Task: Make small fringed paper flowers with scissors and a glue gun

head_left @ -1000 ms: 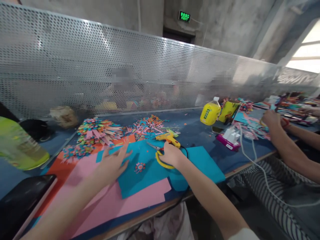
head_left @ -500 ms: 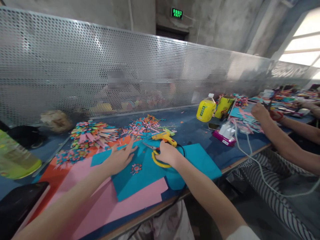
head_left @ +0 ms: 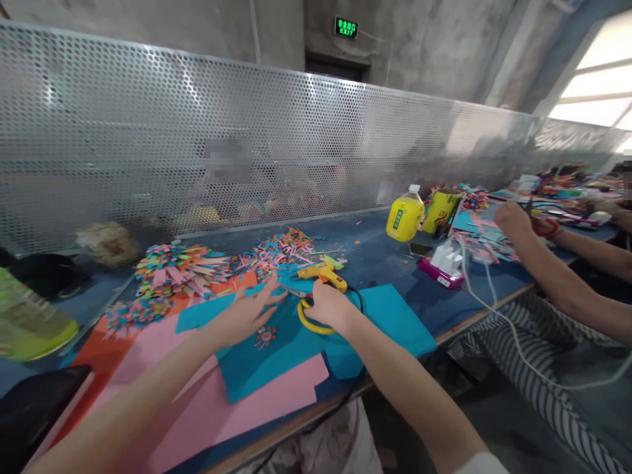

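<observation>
Fingers spread, my left hand [head_left: 249, 315] rests over the blue sheet [head_left: 247, 368], its fingertips close to the scissor blades. My right hand [head_left: 330, 306] is closed on scissors with yellow handles [head_left: 314, 324], blades pointing left. Between and below the hands, a small orange and blue paper flower [head_left: 266, 337] lies on the blue sheet. Just behind my right hand is a yellow glue gun [head_left: 324, 272]. Pink paper [head_left: 197, 421] lies partly under the blue sheet.
Piles of coloured paper strips [head_left: 284, 250] and fringed paper [head_left: 182, 268] lie behind. A yellow bottle [head_left: 405, 214] and a purple box [head_left: 441, 272] stand to the right. A green bottle [head_left: 34, 319] is at far left. A perforated metal screen [head_left: 276, 145] backs the table; another person's hand [head_left: 514, 220] works at right.
My left hand has moved slightly right, toward the scissor blades. My right hand still holds the scissors.
</observation>
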The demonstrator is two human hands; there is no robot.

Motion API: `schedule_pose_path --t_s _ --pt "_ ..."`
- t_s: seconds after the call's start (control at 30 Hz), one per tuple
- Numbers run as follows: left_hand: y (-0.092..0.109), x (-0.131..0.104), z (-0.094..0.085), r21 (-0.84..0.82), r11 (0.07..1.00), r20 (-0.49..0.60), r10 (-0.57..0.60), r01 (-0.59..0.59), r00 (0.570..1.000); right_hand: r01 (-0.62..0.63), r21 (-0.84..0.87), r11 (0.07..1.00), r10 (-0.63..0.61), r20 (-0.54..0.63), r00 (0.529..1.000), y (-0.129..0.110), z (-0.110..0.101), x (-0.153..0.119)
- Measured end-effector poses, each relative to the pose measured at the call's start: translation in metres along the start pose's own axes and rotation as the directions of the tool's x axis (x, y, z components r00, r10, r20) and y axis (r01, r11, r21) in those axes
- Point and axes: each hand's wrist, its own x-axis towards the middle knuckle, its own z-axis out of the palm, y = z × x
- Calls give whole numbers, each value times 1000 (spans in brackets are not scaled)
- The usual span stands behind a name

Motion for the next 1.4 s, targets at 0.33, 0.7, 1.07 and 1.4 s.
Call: schedule_pose_path --t_s 0.33,0.7,1.07,1.4 --pt "-1 4 12 240 963 26 117 -120 993 -10 15 1000 9 26 1000 -2 -5 -3" --pt "-21 24 -17 -244 935 -289 -324 257 901 -9 23 1000 8 33 999 -1 -7 -3" --pt "-57 96 -28 16 941 -362 -310 338 879 -33 25 999 31 46 998 -1 -10 -5" --pt "-58 57 -38 188 915 -356 -276 357 893 -11 -6 1000 11 18 1000 1 -4 -2"
